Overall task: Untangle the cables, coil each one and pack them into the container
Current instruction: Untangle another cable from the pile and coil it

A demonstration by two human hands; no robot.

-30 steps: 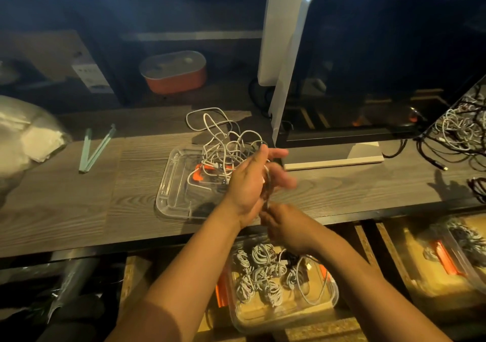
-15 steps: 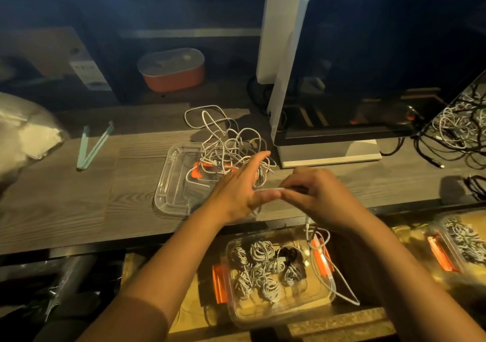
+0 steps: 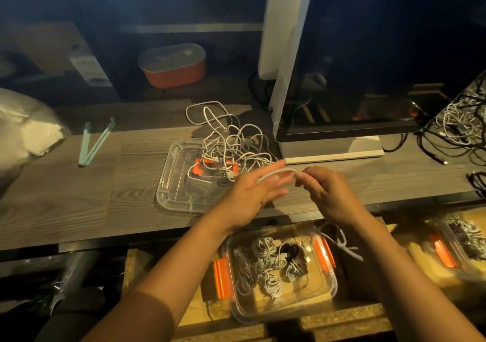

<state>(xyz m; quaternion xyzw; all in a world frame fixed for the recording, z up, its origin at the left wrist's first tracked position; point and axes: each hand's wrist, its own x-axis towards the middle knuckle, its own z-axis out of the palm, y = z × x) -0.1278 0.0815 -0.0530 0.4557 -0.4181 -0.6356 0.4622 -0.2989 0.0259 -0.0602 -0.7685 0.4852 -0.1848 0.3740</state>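
A tangle of white cables (image 3: 231,142) lies partly on a clear lid (image 3: 178,184) with orange clips on the wooden desk. My left hand (image 3: 252,194) is held with straight fingers, and one white cable (image 3: 276,172) is looped across them. My right hand (image 3: 323,189) pinches that cable just right of the left fingertips; its tail (image 3: 342,241) hangs down below the desk edge. Under my hands stands a clear container (image 3: 326,289) with orange latches, holding several coiled white cables (image 3: 263,265) and a dark one.
A large monitor (image 3: 381,65) stands at the back right, with another cable tangle (image 3: 462,126) beside it. An orange lidded box (image 3: 173,65) sits at the back, green tongs (image 3: 94,142) at left. A second filled container (image 3: 457,241) is at lower right.
My right hand rose from below the desk edge to the left fingertips, drawing the cable over the left hand's fingers. The hanging tail has got shorter.
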